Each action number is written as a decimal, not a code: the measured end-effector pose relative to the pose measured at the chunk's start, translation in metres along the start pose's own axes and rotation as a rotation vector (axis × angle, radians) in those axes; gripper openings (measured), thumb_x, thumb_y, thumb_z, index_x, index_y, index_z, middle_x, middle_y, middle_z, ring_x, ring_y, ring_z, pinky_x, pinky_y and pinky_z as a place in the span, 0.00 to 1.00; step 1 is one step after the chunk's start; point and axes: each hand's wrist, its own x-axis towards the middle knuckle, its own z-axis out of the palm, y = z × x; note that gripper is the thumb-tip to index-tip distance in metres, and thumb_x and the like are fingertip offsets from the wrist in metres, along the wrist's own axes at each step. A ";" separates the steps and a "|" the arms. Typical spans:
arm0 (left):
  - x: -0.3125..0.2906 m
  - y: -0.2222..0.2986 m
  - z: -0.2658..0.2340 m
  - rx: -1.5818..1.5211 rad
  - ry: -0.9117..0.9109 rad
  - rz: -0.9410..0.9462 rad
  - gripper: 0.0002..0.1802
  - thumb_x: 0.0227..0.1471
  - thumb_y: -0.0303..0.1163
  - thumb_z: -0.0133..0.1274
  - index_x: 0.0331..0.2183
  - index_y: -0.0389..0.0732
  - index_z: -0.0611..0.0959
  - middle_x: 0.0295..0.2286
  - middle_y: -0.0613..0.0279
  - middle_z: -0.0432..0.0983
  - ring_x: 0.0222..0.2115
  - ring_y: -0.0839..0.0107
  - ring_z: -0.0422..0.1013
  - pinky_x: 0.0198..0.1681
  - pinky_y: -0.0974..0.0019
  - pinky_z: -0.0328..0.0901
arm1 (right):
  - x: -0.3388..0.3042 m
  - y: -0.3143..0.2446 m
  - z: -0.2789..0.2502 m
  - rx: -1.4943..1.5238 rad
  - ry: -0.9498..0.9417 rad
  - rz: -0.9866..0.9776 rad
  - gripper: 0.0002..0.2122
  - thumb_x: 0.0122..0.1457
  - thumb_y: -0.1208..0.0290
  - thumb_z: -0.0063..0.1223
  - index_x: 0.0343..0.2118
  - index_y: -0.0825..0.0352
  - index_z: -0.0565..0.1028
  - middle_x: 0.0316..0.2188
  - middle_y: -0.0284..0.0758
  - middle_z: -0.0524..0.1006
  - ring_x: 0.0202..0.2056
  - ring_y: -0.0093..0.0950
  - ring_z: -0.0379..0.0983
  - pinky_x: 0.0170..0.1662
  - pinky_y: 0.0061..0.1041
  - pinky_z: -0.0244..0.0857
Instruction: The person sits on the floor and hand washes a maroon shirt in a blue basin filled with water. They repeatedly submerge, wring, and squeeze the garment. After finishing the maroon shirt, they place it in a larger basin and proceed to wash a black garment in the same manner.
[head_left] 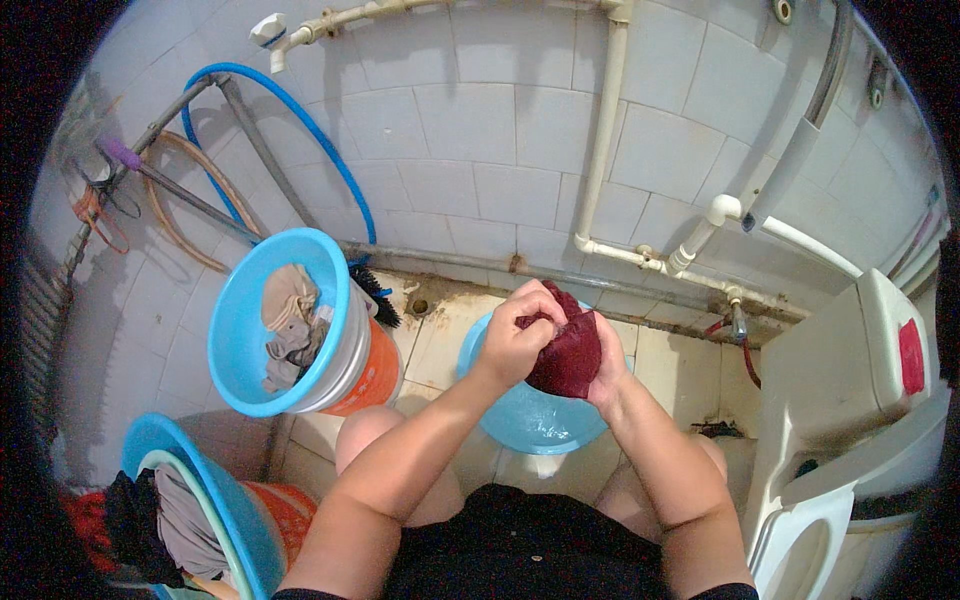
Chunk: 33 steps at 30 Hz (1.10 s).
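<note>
Dark red cloth [568,362] bunched in both hands above a blue basin [497,418] — apparently being rubbed or worked by hand.
The left hand [516,334] pinches its upper folds with curled fingers; the right hand [607,362] grips its right side. The next move seems to call for a firm two-handed hold, with the cloth over the basin. The right fingers are mostly hidden behind the fabric — its full shape can't be told — and hands and cloth cover much of the basin; the left-hand tub [172,440] is cut off below.
</note>
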 end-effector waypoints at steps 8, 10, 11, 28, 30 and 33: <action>0.001 -0.010 -0.015 -0.589 0.128 -0.396 0.12 0.40 0.25 0.42 0.33 0.38 0.72 0.31 0.61 0.71 0.32 0.73 0.67 0.39 0.71 0.62 | -0.008 -0.010 0.019 -0.149 -0.044 -0.086 0.19 0.56 0.59 0.47 0.49 0.62 0.67 0.46 0.35 0.71 0.47 0.31 0.67 0.52 0.33 0.60; 0.003 -0.011 -0.010 -0.672 0.158 -0.457 0.18 0.43 0.28 0.41 0.40 0.37 0.71 0.35 0.57 0.70 0.37 0.70 0.67 0.43 0.67 0.63 | -0.008 -0.011 0.015 -0.150 -0.075 -0.100 0.19 0.56 0.58 0.47 0.47 0.64 0.67 0.45 0.35 0.72 0.47 0.31 0.68 0.51 0.33 0.60; 0.003 -0.014 -0.010 -0.661 0.185 -0.513 0.19 0.44 0.29 0.41 0.42 0.37 0.70 0.35 0.57 0.70 0.38 0.69 0.67 0.44 0.67 0.62 | -0.006 -0.012 0.015 -0.146 -0.029 -0.141 0.19 0.55 0.59 0.48 0.47 0.64 0.67 0.45 0.35 0.72 0.46 0.31 0.68 0.51 0.33 0.61; 0.005 -0.008 -0.007 -0.082 0.294 -0.392 0.09 0.45 0.24 0.46 0.30 0.35 0.79 0.31 0.63 0.73 0.31 0.73 0.69 0.37 0.72 0.63 | -0.003 0.011 0.021 -0.257 0.091 -0.520 0.15 0.55 0.62 0.51 0.40 0.66 0.70 0.38 0.34 0.73 0.40 0.27 0.70 0.45 0.27 0.63; 0.002 -0.012 -0.005 0.158 0.273 -0.166 0.07 0.43 0.23 0.46 0.26 0.35 0.79 0.27 0.62 0.71 0.29 0.73 0.68 0.35 0.72 0.62 | -0.002 0.011 0.021 -0.140 0.077 -0.397 0.14 0.58 0.59 0.44 0.40 0.65 0.70 0.38 0.35 0.74 0.40 0.27 0.70 0.46 0.29 0.63; -0.003 -0.012 -0.001 0.303 0.248 -0.110 0.06 0.40 0.22 0.47 0.24 0.36 0.79 0.24 0.61 0.68 0.26 0.70 0.67 0.33 0.70 0.62 | 0.002 0.012 0.012 -0.085 0.077 -0.291 0.15 0.58 0.57 0.45 0.39 0.64 0.71 0.37 0.34 0.75 0.39 0.28 0.71 0.45 0.29 0.64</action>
